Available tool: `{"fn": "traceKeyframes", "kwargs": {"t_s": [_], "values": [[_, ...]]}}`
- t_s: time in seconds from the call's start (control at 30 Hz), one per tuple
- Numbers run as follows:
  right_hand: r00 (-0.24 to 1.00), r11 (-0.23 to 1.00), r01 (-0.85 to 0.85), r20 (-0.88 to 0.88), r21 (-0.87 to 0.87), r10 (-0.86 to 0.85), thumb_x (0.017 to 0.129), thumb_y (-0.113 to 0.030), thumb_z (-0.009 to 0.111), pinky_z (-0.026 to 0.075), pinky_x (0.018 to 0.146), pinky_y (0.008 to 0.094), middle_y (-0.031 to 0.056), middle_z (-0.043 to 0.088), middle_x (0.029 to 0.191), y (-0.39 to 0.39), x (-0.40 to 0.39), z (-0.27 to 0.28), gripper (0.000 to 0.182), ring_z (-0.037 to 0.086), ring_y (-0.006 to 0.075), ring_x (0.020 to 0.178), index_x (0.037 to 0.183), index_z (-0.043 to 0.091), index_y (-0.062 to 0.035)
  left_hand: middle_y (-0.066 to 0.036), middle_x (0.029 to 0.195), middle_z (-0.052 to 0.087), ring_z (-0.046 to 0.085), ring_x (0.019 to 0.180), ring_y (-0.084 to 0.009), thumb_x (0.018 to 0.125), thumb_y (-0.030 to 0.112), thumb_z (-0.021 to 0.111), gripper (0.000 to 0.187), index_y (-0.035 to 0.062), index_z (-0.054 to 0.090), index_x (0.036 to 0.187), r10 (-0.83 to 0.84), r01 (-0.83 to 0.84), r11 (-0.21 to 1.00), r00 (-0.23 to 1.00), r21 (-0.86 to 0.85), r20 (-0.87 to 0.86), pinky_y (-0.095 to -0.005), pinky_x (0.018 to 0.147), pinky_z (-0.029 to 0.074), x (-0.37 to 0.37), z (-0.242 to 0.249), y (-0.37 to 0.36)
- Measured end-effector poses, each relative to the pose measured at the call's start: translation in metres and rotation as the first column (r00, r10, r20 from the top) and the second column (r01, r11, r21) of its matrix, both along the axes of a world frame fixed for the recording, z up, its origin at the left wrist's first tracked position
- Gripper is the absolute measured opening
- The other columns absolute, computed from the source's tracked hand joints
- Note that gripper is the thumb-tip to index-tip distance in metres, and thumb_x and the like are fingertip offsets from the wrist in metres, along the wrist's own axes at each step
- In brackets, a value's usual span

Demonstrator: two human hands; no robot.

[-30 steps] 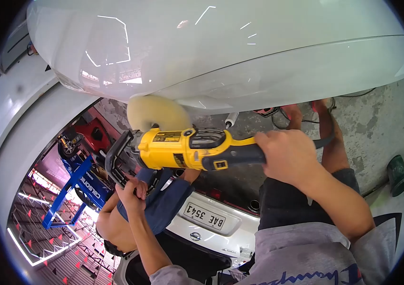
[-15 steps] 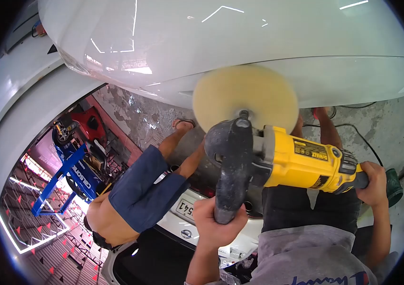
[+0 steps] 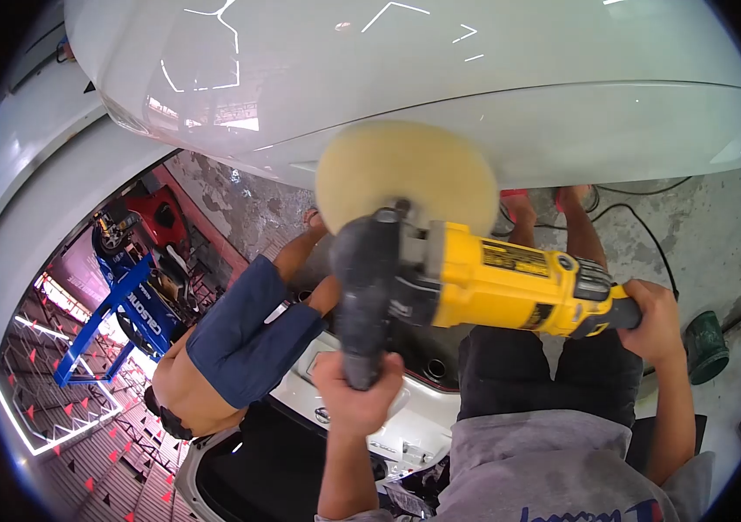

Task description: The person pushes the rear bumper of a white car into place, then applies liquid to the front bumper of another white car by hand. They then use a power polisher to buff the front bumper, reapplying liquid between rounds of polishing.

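A yellow and black polisher (image 3: pixel 509 278) spans the space in front of my body. My left hand (image 3: pixel 357 393) is closed round its black side handle (image 3: pixel 362 326). At the rear end, my right hand (image 3: pixel 651 322) grips the black end of the tool's body. The round pale-yellow pad (image 3: pixel 405 174) is blurred and overlaps the lower edge of the white car panel (image 3: pixel 562 130); it looks to be against the panel, though the contact face is hidden. Light lines reflect in the glossy paint.
Behind me to the left is another person in blue shorts (image 3: pixel 253 335). A white car with its dark rear window (image 3: pixel 257 465) stands behind. A black cable (image 3: pixel 649 239) runs over the concrete floor near a green bucket (image 3: pixel 707 348). Further left is a blue frame (image 3: pixel 109 322).
The polisher and both my hands have moved left along the panel, with the pad now further left on its lower edge. Both hands have kept their hold.
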State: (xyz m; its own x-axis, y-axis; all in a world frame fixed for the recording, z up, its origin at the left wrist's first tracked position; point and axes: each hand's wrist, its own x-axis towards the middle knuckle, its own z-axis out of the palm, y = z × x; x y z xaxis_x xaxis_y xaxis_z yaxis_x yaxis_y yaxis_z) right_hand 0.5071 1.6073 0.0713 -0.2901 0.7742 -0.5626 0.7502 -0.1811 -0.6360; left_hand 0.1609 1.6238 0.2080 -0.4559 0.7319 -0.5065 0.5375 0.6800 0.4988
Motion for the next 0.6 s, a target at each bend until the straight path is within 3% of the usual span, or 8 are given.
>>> {"fn": "traceKeyframes", "kwargs": {"t_s": [0.27, 0.37, 0.4, 0.47, 0.53, 0.6], "values": [[0.995, 0.989, 0.002, 0.095, -0.147, 0.012, 0.055, -0.007, 0.068, 0.047, 0.062, 0.0428, 0.0158, 0.059, 0.071, -0.04, 0.068, 0.01, 0.027, 0.06, 0.0377, 0.071, 0.081, 0.06, -0.0042, -0.001, 0.047, 0.047, 0.044, 0.041, -0.0079, 0.066, 0.004, 0.071, 0.014, 0.0042, 0.057, 0.063, -0.093, 0.122, 0.981, 0.978, -0.15, 0.185, -0.0263, 0.047, 0.036, 0.062, -0.01, -0.013], [0.998, 0.996, -0.008, 0.056, -0.091, 0.013, 0.054, -0.007, 0.068, 0.047, 0.062, 0.0426, 0.0146, 0.059, 0.072, -0.038, 0.071, 0.002, 0.028, 0.06, 0.037, 0.072, 0.081, 0.06, -0.0044, -0.002, 0.047, 0.048, 0.046, 0.042, -0.0086, 0.066, 0.004, 0.071, 0.014, 0.004, 0.058, 0.064, -0.082, 0.105, 0.988, 0.979, -0.116, 0.186, -0.0269, 0.048, 0.038, 0.066, -0.01, -0.007], [0.999, 0.995, -0.008, 0.05, -0.098, 0.013, 0.054, -0.007, 0.068, 0.047, 0.062, 0.0426, 0.0146, 0.059, 0.072, -0.032, 0.069, -0.001, 0.028, 0.06, 0.037, 0.072, 0.081, 0.06, -0.0044, -0.001, 0.049, 0.05, 0.049, 0.043, -0.0083, 0.066, 0.003, 0.072, 0.013, 0.004, 0.059, 0.064, -0.192, 0.199, 0.978, 0.976, -0.064, 0.101, -0.0255, 0.048, 0.04, 0.056, -0.012, -0.016], [0.999, 0.999, -0.041, -0.013, -0.012, 0.04, 0.054, -0.007, 0.068, 0.047, 0.063, 0.0429, 0.0134, 0.06, 0.074, -0.011, 0.059, -0.009, 0.03, 0.06, 0.0366, 0.072, 0.083, 0.06, -0.0049, -0.001, 0.052, 0.054, 0.051, 0.044, -0.0092, 0.067, 0.001, 0.071, 0.011, 0.0027, 0.06, 0.066, -0.035, 0.034, 0.999, 0.99, 0.005, 0.135, -0.0237, 0.047, 0.041, 0.049, -0.011, -0.015], [0.998, 0.998, -0.055, -0.038, 0.019, 0.055, 0.055, -0.007, 0.068, 0.047, 0.063, 0.0427, 0.0128, 0.06, 0.074, 0.01, 0.04, -0.014, 0.03, 0.06, 0.036, 0.072, 0.084, 0.059, -0.0055, -0.002, 0.055, 0.056, 0.05, 0.045, -0.0094, 0.069, -0.003, 0.066, 0.008, 0.0003, 0.059, 0.067, 0.248, -0.252, 0.968, 0.949, -0.008, 0.192, -0.0228, 0.045, 0.039, 0.045, -0.001, -0.002], [0.995, 0.996, -0.07, -0.063, 0.057, 0.073, 0.056, -0.007, 0.069, 0.047, 0.064, 0.0425, 0.0121, 0.06, 0.074, 0.018, 0.023, -0.011, 0.03, 0.06, 0.0354, 0.072, 0.085, 0.059, -0.0061, -0.005, 0.047, 0.043, 0.035, 0.035, -0.0108, 0.073, -0.005, 0.053, 0.014, 0.0005, 0.047, 0.062, 0.131, -0.144, 0.987, 0.975, 0.064, 0.179, -0.0266, 0.038, 0.029, 0.026, 0.002, 0.004]]}}
